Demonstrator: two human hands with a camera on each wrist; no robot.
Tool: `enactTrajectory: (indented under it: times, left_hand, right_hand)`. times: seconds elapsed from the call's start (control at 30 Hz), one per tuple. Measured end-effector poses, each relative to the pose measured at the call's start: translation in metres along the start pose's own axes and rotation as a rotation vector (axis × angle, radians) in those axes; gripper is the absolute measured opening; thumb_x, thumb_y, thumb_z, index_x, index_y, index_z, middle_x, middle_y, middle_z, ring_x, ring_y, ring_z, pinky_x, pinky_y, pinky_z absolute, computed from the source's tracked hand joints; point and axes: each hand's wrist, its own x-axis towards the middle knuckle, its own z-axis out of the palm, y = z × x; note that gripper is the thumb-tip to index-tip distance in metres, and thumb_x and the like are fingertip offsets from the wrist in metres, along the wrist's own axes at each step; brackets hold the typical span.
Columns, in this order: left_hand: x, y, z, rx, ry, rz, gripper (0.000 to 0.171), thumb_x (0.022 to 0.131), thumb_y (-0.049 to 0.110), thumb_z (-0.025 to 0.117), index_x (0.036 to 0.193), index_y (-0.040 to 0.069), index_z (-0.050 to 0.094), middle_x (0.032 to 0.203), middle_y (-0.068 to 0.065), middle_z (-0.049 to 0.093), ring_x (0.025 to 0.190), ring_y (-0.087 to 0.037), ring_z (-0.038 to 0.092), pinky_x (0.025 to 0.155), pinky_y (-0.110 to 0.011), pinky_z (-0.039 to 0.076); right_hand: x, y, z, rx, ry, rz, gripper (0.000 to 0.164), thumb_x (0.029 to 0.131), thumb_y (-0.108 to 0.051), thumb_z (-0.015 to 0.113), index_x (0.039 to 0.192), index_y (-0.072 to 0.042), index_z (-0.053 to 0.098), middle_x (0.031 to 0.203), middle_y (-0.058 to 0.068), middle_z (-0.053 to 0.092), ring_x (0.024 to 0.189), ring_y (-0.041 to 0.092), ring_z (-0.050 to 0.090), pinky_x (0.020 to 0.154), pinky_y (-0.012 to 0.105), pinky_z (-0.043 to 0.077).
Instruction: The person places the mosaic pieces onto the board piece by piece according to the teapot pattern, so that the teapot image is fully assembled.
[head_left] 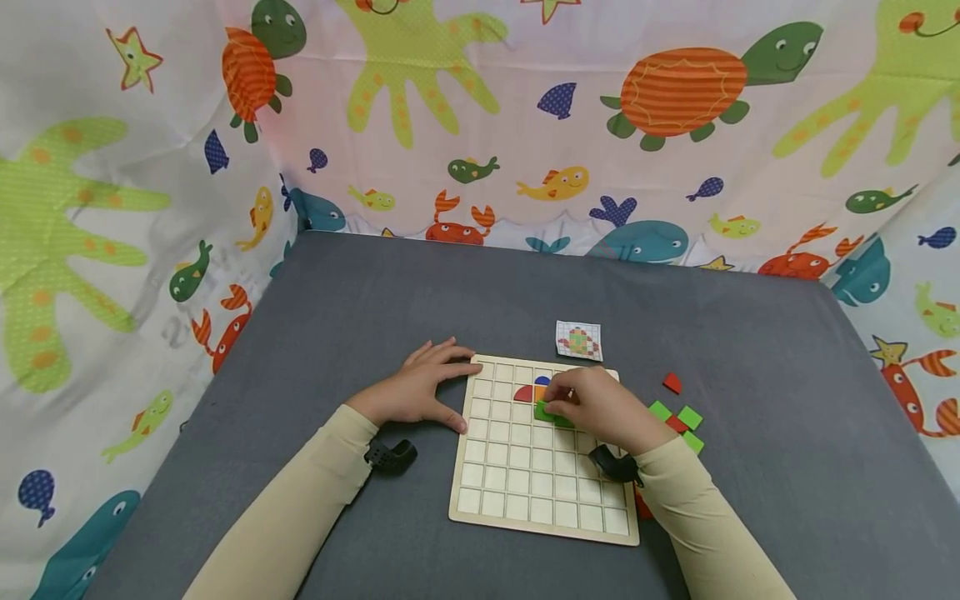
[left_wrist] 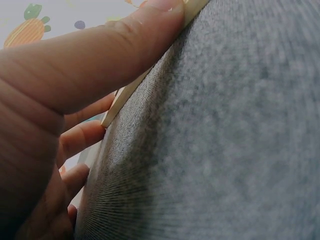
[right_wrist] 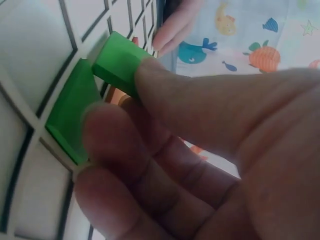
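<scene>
Currently, right hand (head_left: 596,407) pinches a green tile (right_wrist: 116,64), tilted, at the grid board (head_left: 517,455).
Second green tile (right_wrist: 73,112) lies on the board beside it; left hand (head_left: 418,388), fingers spread apart, touches board's left edge; printed card (head_left: 578,341) just beyond.

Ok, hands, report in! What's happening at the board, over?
Left hand touching left edge of wooden board. Right hand pinching green tile. Another green tile on the board. Right hand partly blocking head view of it.
</scene>
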Motion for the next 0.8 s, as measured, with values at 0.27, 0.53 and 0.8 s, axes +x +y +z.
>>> enactTrajectory:
  times: [0.27, 0.53, 0.8]
  left_hand:
    - [0.0, 0.0017, -0.0006, -0.003, -0.004, -0.001, 0.096, 0.077, 0.051, 0.092, 0.159, 0.021, 0.051, 0.168, -0.002, 0.035, 0.164, -0.028, 0.009, 0.131, -0.054, -0.003]
    - [-0.0009, 0.0011, -0.001, -0.01, 0.0, 0.002, 0.096, 0.077, 0.051, 0.092, 0.158, 0.02, 0.051, 0.167, -0.003, 0.036, 0.163, -0.029, 0.01, 0.131, -0.055, -0.002]
    - [-0.0007, 0.0013, 0.0004, -0.006, 0.009, 0.003, 0.097, 0.076, 0.05, 0.093, 0.158, 0.019, 0.051, 0.167, -0.004, 0.036, 0.163, -0.029, 0.01, 0.131, -0.054, -0.002]
  right_hand:
    - [0.0018, 0.0034, 0.004, -0.01, 0.014, -0.003, 0.003, 0.095, -0.015, 0.08, 0.094, -0.013, 0.078, 0.089, -0.007, 0.071, 0.079, 0.008, 0.062, 0.073, 0.03, 0.056]
    - [0.0013, 0.0039, 0.0047, 0.014, 0.008, -0.009, 0.005, 0.098, -0.016, 0.077, 0.094, -0.012, 0.077, 0.087, -0.007, 0.07, 0.076, 0.007, 0.06, 0.071, 0.028, 0.054]
    - [0.0006, 0.0057, 0.0059, 0.06, -0.017, -0.017, 0.004, 0.099, -0.013, 0.074, 0.097, -0.013, 0.078, 0.088, -0.007, 0.071, 0.076, 0.006, 0.061, 0.071, 0.027, 0.054]
